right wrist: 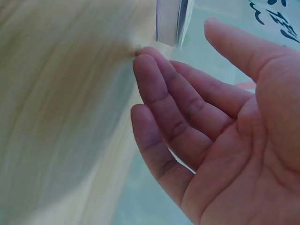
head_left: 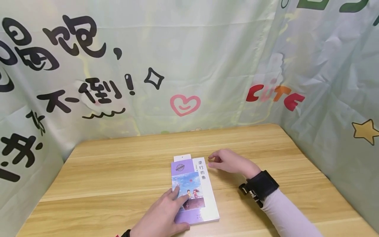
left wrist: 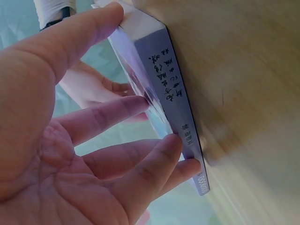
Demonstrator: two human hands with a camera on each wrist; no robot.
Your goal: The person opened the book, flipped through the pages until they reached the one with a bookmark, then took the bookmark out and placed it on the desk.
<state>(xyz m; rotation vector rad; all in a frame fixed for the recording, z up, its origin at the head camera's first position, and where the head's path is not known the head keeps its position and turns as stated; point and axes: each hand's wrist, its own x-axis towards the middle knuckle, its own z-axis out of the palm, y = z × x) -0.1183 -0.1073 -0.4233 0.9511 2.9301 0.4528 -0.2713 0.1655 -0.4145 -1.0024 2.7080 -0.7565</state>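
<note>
A book [head_left: 211, 200] with a purple and white cover and a picture of two small figures under a blue sky lies flat on the wooden table. A white tab [head_left: 182, 157] with a small dark hole juts past its far edge. My left hand [head_left: 165, 210] rests on the book's near left part, fingers spread over cover and spine. In the left wrist view, its thumb [left wrist: 101, 23] touches the book by the near end. My right hand [head_left: 229, 162], fingers loosely bent and holding nothing, hovers just right of the book's far right corner.
The wooden table [head_left: 118, 171] is bordered at the back and sides by a hanging pale cloth [head_left: 213, 65] printed with lettering, a pink heart and a star. A black strap [head_left: 263, 185] with a small device sits on my right wrist.
</note>
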